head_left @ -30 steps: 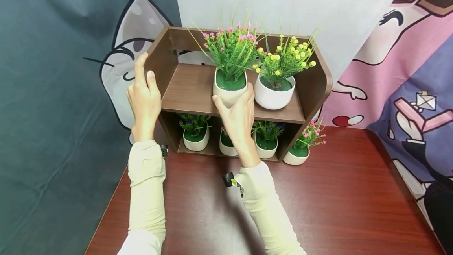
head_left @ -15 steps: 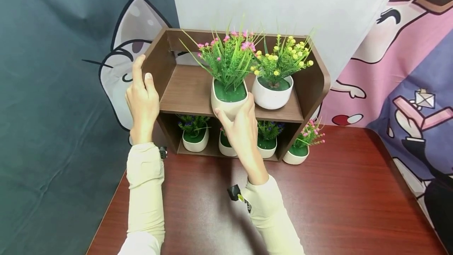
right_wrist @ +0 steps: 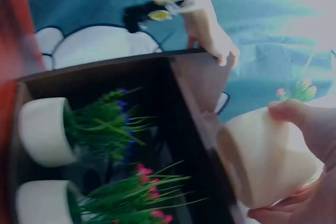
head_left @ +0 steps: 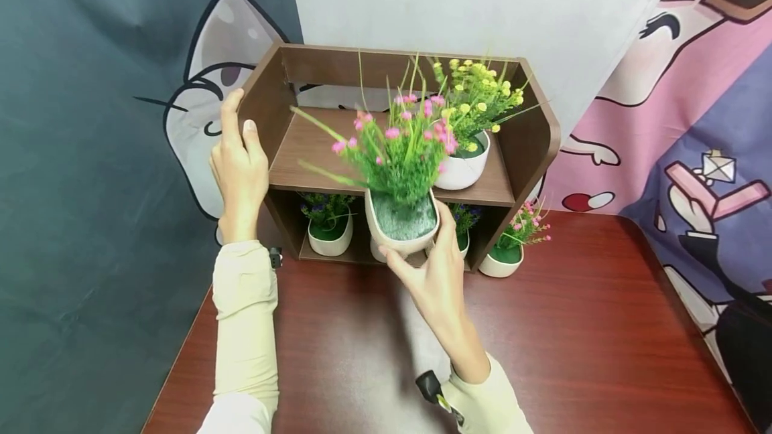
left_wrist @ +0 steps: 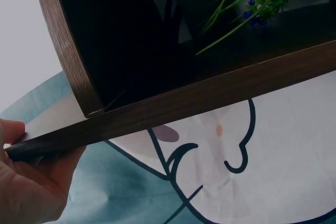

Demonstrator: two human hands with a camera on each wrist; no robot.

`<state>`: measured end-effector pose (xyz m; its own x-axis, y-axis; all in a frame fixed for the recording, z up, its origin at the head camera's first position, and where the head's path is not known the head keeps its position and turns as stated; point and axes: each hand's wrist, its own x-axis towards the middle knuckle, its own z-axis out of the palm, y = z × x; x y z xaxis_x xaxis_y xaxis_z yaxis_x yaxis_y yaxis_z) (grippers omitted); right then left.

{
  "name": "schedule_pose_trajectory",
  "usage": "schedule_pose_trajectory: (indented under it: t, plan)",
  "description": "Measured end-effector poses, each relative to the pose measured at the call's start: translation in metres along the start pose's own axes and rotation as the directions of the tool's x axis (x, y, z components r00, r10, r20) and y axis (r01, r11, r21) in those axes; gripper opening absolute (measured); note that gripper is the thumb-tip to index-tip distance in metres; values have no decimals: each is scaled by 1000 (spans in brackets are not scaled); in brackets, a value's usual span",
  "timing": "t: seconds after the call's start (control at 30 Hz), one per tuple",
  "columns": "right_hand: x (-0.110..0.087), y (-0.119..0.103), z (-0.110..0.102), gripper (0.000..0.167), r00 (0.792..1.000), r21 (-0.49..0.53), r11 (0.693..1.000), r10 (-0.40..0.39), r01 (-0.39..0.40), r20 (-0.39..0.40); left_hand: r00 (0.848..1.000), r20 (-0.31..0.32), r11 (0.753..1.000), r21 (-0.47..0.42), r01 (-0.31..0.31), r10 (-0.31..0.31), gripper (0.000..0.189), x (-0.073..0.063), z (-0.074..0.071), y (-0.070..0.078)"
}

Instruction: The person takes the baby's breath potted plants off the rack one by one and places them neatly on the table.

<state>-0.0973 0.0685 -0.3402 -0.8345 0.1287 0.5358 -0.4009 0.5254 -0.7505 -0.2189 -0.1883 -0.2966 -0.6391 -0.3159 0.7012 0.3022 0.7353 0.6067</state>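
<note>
My right hand (head_left: 437, 286) grips a cream flowerpot (head_left: 403, 245) of pink flowers and long green blades, thumb on one side and fingers on the other. The pot is tilted and hangs in front of the wooden shelf unit's (head_left: 326, 153) upper board. In the right wrist view the pot (right_wrist: 268, 156) shows its side and base. At the unit's left side panel (left_wrist: 52, 137), my left hand (head_left: 238, 169) holds on, with thumb and fingers on opposite faces of the board. A white pot of yellow flowers (head_left: 461, 173) stands on the upper board, partly behind the pink flowers.
Several potted plants stand in the lower compartment, among them a purple-flowered pot (head_left: 330, 240) at left; others are partly hidden by my right hand. Another pink-flowered pot (head_left: 502, 266) stands outside, beside the unit's right end, on the reddish table (head_left: 579, 327). Printed cloth (head_left: 90, 153) hangs around.
My right hand has lifted the pink-flowered pot off the upper board and brought it forward and towards me, slightly right, tilting it. My left hand has stayed on the side panel.
</note>
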Motion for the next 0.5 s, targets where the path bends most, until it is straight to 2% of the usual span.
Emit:
schedule_pose_trajectory:
  t: [0.17, 0.33, 0.5]
  plan:
    - [-16, 11, -3, 89, 998, 52, 997, -57, 57, -8, 1000, -3, 1000, 8, 1, -1, 38, 2, -3, -1]
    - [-22, 21, -6, 90, 992, 96, 992, -86, 77, 93, 1000, 0, 1000, 7, 12, -12, 38, 1, -3, -1]
    - [-37, 34, -5, 90, 984, 67, 997, -57, 46, 170, 1000, 4, 1000, 2, 9, -9, 38, 1, -3, 0]
